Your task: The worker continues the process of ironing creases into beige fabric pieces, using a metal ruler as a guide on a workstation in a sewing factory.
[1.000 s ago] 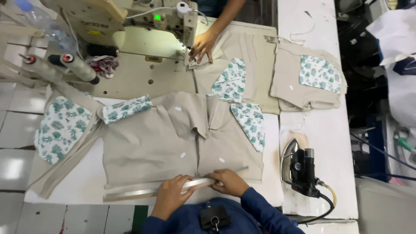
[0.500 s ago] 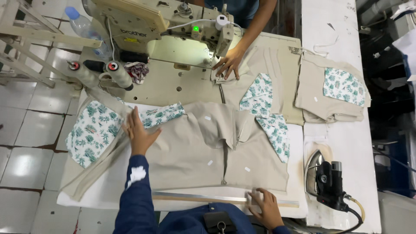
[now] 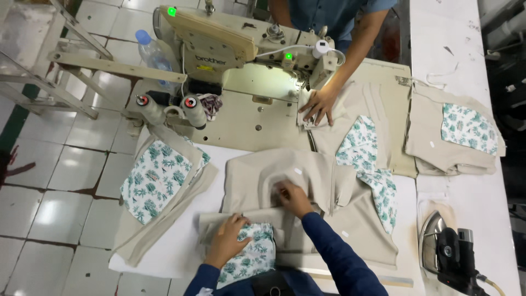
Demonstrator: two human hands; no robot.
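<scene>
Head view, hands (image 3: 227,239) flattening soft beige shirt (image 3: 307,181)

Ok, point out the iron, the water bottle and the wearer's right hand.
iron (image 3: 450,253), head view, on its dark handle body.
water bottle (image 3: 152,52), head view, on its clear body.
right hand (image 3: 293,198), head view, on its back.

Shirt (image 3: 329,203) on table centre; sewing machine (image 3: 235,49) behind; iron (image 3: 446,255) right; fabric stack (image 3: 156,189) left.

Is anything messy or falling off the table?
Yes, a little. The beige and leaf-print cloth pile on the left droops over the table's edge. Nothing looks spilled or torn. The left hand and right hand press on the beige shirt.
</scene>
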